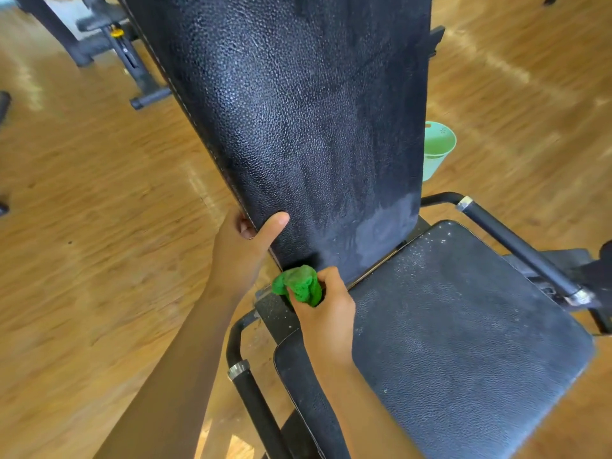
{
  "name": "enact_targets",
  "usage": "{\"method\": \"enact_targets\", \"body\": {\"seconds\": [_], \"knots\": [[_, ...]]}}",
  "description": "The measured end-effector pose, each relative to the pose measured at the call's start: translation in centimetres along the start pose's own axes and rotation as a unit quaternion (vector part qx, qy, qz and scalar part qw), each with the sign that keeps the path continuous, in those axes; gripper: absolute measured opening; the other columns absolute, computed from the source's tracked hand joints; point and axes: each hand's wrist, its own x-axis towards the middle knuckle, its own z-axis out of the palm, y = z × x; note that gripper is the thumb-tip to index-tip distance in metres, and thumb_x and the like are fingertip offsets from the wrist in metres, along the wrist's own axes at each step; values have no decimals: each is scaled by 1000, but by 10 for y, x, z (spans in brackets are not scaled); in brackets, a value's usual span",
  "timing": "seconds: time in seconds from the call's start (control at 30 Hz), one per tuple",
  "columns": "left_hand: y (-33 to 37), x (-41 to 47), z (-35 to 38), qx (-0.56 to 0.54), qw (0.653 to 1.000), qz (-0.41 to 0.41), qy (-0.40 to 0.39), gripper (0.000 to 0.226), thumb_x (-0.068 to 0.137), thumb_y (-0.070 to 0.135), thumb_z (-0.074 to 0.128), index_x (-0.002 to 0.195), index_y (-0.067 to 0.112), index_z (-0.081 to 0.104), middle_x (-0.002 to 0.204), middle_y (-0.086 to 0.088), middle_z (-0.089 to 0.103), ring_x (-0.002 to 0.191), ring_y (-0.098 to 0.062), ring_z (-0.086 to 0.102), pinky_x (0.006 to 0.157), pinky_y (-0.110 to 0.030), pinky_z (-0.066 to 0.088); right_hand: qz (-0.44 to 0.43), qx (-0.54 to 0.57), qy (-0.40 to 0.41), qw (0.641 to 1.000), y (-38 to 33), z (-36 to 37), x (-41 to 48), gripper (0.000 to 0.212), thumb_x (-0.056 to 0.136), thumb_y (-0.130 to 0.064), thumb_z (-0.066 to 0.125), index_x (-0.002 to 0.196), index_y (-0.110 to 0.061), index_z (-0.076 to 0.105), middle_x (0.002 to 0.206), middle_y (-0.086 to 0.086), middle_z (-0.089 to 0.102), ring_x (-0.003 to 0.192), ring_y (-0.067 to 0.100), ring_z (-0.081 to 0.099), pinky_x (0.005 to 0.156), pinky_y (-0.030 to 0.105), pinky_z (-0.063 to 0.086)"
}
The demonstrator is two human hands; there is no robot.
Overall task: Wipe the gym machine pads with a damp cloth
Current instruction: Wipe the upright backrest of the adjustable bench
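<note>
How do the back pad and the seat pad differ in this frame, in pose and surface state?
The back pad stands steeply raised; the seat pad lies nearly flat. The back pad shows streaky smears and a pale patch at its lower corner; the seat pad looks dusty with white specks. The left hand grips the back pad's edge, and the right hand presses the green cloth at its base. Both are black and textured.

Wooden floor [99,193]: plank pattern, glossy. Carries a gym machine frame [251,392] with black seat pad [463,342] and raised back pad [298,111]; a pale green bucket [437,150] (partly hidden behind the back pad's right edge); other dark equipment [109,44] at top left.
</note>
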Motion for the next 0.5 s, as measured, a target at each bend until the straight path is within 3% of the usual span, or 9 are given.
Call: {"method": "enact_targets", "body": {"seconds": [0.1, 0.2, 0.3, 0.5], "knots": [[1, -1, 0, 2, 1000, 7, 5, 34, 85, 25, 71, 114, 12, 60, 106, 8, 68, 89, 9, 62, 73, -7, 44, 45, -36, -21, 998, 25, -2, -6, 32, 77, -19, 77, 76, -21, 45, 70, -2, 50, 62, 14, 44, 51, 18, 29], [1, -3, 1, 3, 1000, 9, 7, 30, 87, 26, 68, 113, 16, 59, 105, 11, 66, 89, 8, 61, 75, -9, 45, 79, -30, -19, 996, 36, -7, -9, 25, 78, -16, 75, 77, -17, 50, 70, 2, 54, 62, 18, 47, 54, 28, 33], [0, -4, 3, -4, 1000, 7, 10, 28, 88, 26, 68, 113, 21, 58, 107, 12, 66, 93, 6, 62, 80, -14, 48, 70, -3, 14, 997, 20, -13, 2, 25, 76, -13, 76, 77, -22, 52, 69, 1, 54, 63, 17, 47, 55, 27, 34], [0, -5, 6, -15, 1000, 18, 14, 19, 88, 21, 67, 104, 24, 57, 101, 17, 64, 85, 14, 60, 70, -5, 44, -19, 74, 71, 995, -43, -32, 33, 33, 76, -14, 79, 82, -31, 52, 74, -10, 57, 71, 4, 53, 58, 11, 39]]}}
